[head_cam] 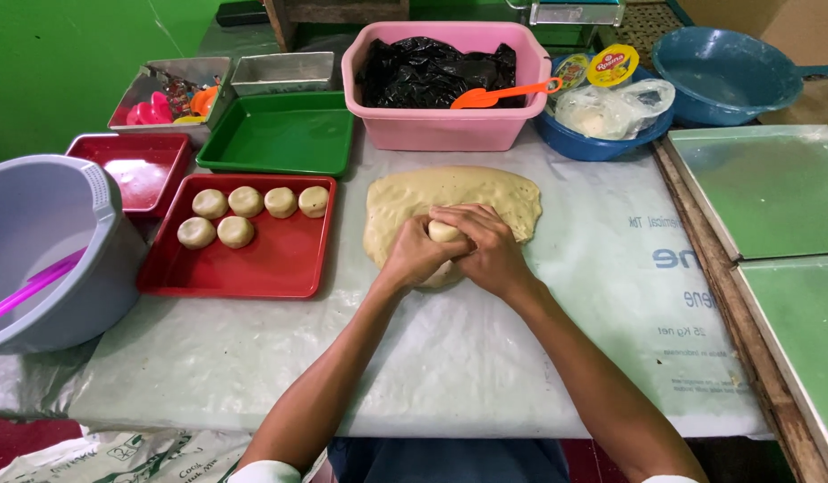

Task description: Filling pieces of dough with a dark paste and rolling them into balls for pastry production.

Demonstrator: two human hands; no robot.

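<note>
Left hand (pixel 414 257) and right hand (pixel 487 246), fingers clamped together around a small dough ball (pixel 444 232), over the dough slab (pixel 450 199) near the table's (pixel 253 358) middle, beside the red tray (pixel 262 259).

The scene is bright and evenly lit with soft, diffuse light, so the hands (pixel 457 250) cast only a faint shadow on the pale bench (pixel 485 358) toward 6 o'clock. Mild glare sits on the glossy red tray (pixel 253 268) at 9 o'clock and on the clear plastic bag (pixel 615 107) at 1 o'clock. Focus is sharp at the centre, while the wide lens bows and stretches the edges, most at 3 and 9 o'clock.
</note>
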